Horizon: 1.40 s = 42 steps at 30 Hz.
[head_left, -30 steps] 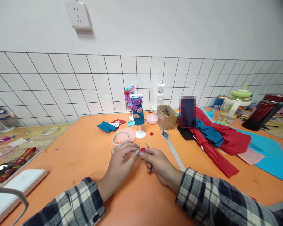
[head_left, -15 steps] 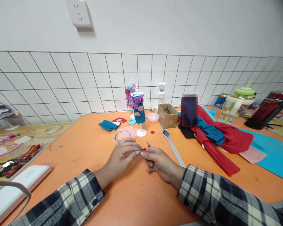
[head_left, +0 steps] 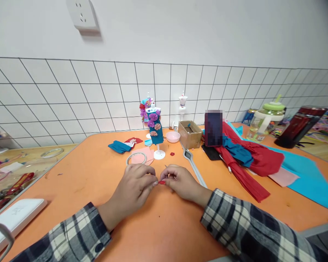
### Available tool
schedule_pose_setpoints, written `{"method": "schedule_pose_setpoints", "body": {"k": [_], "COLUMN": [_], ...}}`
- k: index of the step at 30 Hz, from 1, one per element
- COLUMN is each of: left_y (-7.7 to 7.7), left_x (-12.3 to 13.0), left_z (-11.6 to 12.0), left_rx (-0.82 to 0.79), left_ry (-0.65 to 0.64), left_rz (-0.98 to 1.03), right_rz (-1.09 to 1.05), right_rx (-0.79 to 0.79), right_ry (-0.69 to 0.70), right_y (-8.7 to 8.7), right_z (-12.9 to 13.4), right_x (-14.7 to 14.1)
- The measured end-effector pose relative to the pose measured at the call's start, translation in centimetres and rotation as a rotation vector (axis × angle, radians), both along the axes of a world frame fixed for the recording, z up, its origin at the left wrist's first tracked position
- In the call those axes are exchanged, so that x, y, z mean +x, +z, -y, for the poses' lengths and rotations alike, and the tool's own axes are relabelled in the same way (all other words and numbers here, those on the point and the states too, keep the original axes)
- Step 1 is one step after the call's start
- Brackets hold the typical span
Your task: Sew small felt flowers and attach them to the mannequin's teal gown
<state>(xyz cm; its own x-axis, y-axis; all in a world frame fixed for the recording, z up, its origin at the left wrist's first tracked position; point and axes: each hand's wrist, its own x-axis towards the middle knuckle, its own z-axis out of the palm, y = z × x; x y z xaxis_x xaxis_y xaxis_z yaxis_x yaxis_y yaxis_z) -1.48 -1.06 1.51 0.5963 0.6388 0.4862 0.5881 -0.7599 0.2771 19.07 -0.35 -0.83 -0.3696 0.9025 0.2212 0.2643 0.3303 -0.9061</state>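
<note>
A small red scrap of crepe paper (head_left: 161, 182) is between my two hands, low over the orange table. My left hand (head_left: 135, 187) pinches at its left end with thumb and fingertips. Its right end sits in the closed fingers of my right hand (head_left: 182, 182). A thin pointed tip shows just above that hand; the rest of the tool is hidden. Beyond my hands a small dress form (head_left: 156, 127) stands upright, wrapped in teal paper with purple and peach flowers. A tiny red flower (head_left: 172, 154) lies to the right of its base.
A tape roll (head_left: 136, 158) lies on pink paper, near folded teal paper (head_left: 119, 146). Behind stand a pink bowl (head_left: 173, 137), a cardboard box (head_left: 190, 140) and a phone (head_left: 213, 129). Red crepe paper (head_left: 265, 156) and bottles fill the right; a white power bank (head_left: 19, 222) is left.
My hands have come slightly lower and nearer, with the red scrap between them. My right fingers have curled over more, hiding most of the pointed tool. The view has shifted a little to the right.
</note>
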Motion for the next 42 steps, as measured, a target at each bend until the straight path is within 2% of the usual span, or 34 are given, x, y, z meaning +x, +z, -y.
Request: {"method": "schedule_pose_setpoints", "body": {"k": [2, 4, 7, 9, 11, 13, 15, 19, 22, 26, 31, 34, 38, 42], "left_y": [-0.3, -0.7, -1.1, -1.1, -1.0, -1.0, -1.0, -0.9, -1.0, -1.1, -1.2, -1.4, -1.5, -1.3], "left_x": [0.3, 0.4, 0.4, 0.5, 0.7, 1.0, 1.2, 0.9, 0.8, 0.8, 1.2, 1.4, 1.9, 2.2], "left_z": [-0.4, -0.8, -0.9, -0.6, -0.1, 0.2, 0.2, -0.2, -0.3, -0.1, 0.1, -0.1, -0.3, 0.1], "left_rx": [-0.269, -0.529, -0.703, -0.682, -0.576, -0.438, -0.301, -0.110, -0.070, -0.052, -0.061, -0.112, -0.374, -0.612], "left_ry": [-0.082, -0.190, -0.262, -0.293, -0.300, -0.241, -0.156, -0.065, -0.044, -0.041, -0.014, 0.064, 0.146, 0.125], "left_rz": [0.085, 0.154, 0.161, 0.110, 0.071, 0.061, 0.045, 0.016, -0.005, -0.030, -0.041, 0.067, 0.375, 0.606], "right_rz": [0.098, 0.177, 0.283, 0.309, 0.267, 0.212, 0.213, 0.263, 0.253, 0.245, 0.362, 0.463, 0.540, 0.523], "right_rx": [0.172, 0.260, 0.363, 0.437, 0.459, 0.401, 0.285, 0.122, 0.121, 0.202, 0.420, 0.572, 0.670, 0.690], "right_ry": [0.032, 0.103, 0.183, 0.147, 0.036, -0.087, -0.148, -0.095, -0.100, -0.121, -0.141, -0.135, -0.167, -0.197], "right_y": [0.1, 0.1, 0.2, 0.6, 0.9, 1.1, 1.1, 0.6, 0.4, 0.4, 0.8, 1.2, 1.5, 1.3], "right_z": [-0.3, -0.3, -0.1, 0.1, 0.1, -0.2, -0.5, -0.7, -0.3, 0.2, 0.9, 1.7, 2.7, 3.2], "right_x": [0.5, 0.7, 0.9, 0.9, 1.1, 1.4, 1.5, 1.1, 0.6, 0.2, 0.0, -0.3, -0.6, -0.9]}}
